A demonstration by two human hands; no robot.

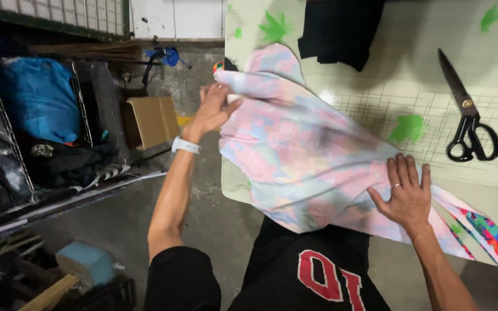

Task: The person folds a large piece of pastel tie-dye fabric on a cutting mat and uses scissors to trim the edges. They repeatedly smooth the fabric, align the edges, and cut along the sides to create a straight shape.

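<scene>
A pastel pink, blue and lilac fabric (301,155) lies bunched over the left end of a pale green table (410,52). My left hand (213,108) grips the fabric's far left edge, out past the table's corner, and wears a white wristband. My right hand (406,193) lies flat with fingers spread on the fabric's near right part, a ring on one finger. A strip with bright multicoloured print (494,239) trails off to the right from under the fabric.
Black-handled scissors (468,118) lie on the table at right. A black cloth (341,29) sits at the far edge. Left of the table: a cardboard box (150,120) on the concrete floor, a wire rack with a blue bag (38,98), a blue block (87,262).
</scene>
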